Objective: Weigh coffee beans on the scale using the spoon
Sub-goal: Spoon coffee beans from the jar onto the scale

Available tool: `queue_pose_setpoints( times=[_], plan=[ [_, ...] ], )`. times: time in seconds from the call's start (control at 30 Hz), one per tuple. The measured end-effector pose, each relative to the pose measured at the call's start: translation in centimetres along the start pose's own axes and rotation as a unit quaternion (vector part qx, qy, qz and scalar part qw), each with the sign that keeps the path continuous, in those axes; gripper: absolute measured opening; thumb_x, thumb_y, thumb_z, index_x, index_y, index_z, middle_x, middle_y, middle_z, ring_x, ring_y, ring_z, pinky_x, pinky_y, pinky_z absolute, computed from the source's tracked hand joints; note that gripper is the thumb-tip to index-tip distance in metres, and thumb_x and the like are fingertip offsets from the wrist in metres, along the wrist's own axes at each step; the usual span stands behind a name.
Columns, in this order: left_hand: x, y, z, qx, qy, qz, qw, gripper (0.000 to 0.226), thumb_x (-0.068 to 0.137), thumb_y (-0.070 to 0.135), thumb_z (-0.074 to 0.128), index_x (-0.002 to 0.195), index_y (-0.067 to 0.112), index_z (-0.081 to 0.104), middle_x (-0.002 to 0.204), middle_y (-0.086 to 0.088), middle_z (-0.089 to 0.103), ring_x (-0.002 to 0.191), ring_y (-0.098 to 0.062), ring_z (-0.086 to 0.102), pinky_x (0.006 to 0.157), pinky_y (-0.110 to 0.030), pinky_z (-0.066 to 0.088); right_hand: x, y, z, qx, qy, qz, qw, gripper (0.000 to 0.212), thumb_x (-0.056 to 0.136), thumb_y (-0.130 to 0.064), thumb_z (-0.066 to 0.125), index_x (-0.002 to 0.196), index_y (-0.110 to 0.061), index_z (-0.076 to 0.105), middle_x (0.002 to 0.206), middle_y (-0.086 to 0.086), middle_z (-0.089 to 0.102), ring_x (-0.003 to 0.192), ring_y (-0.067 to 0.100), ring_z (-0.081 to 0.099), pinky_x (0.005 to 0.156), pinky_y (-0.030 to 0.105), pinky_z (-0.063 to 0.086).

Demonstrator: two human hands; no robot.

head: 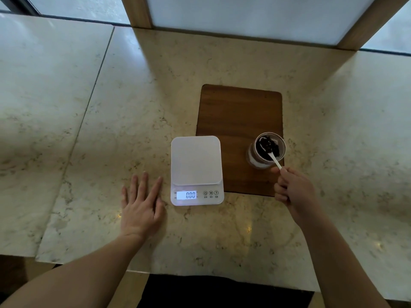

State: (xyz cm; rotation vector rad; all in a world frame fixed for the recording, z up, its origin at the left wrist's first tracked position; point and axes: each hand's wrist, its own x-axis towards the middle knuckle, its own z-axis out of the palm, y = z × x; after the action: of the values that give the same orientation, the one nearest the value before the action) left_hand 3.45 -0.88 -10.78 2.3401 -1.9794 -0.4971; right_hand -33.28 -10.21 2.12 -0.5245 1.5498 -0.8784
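Head view: marble-look desk (222, 63), beige with grey veining, glossy, seam lines on the left side. White digital kitchen scale (196, 171), rounded-rectangle flat platform, bare, lit display (186, 195) reads 000, 3 round buttons (210, 193) to its right. Scale's right edge overlaps a dark wooden board (240, 116), rectangular with rounded corners, visible grain. Clear plastic cup (265, 153) stands on the board's near-right corner, round rim, dark coffee beans (268, 146) inside. White plastic spoon (274, 160), thin straight handle, bowl end down in the cup among the beans, handle angled out over the rim toward the right hand (293, 190). Right hand fingers curled closed, pinching the spoon's handle end, just beside the cup. Left hand (142, 205) lies flat, palm down on the desk, fingers spread and straight, holding nothing, just left of the scale and apart from it. Both forearms bare.
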Motion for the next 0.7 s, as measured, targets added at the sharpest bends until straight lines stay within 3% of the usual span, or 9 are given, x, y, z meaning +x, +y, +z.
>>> queue_pose_setpoints(
  times=[0.3,0.47,0.7],
  plan=[
    [0.0,-0.2,0.3,0.013,0.012,0.008,1.000,0.064,0.097,0.047,0.030,0.159,0.044,0.014,0.172,-0.001,0.009,0.159,-0.025,-0.002,0.126,-0.053,-0.003,-1.5,-0.5,3.1,-0.052,-0.066,-0.019,0.996,0.029,0.105,-0.014,0.034,0.103,-0.002,0.060,0.052,-0.007,0.036,0.044,0.009,0.030,0.038,0.022,0.025],
    [0.0,0.0,0.1,0.010,0.009,0.008,1.000,0.064,0.096,0.047,0.029,0.159,0.042,0.015,0.171,-0.001,0.006,0.159,-0.027,-0.001,0.126,-0.056,0.001,-1.0,1.6,5.9,-0.115,-0.098,0.027,0.988,0.030,0.106,-0.018,0.034,0.102,-0.005,0.060,0.052,-0.007,0.040,0.044,0.009,0.031,0.041,0.024,0.025],
    [-0.1,0.4,-0.5,0.005,-0.001,0.000,1.000,0.064,0.095,0.047,0.027,0.158,0.041,0.017,0.171,-0.003,0.006,0.159,-0.028,-0.001,0.126,-0.056,0.000,0.0,3.6,9.0,-0.114,-0.138,0.077,0.981,0.032,0.106,-0.016,0.033,0.097,-0.005,0.061,0.053,-0.003,0.033,0.043,0.008,0.026,0.042,0.025,0.021]
  ],
)
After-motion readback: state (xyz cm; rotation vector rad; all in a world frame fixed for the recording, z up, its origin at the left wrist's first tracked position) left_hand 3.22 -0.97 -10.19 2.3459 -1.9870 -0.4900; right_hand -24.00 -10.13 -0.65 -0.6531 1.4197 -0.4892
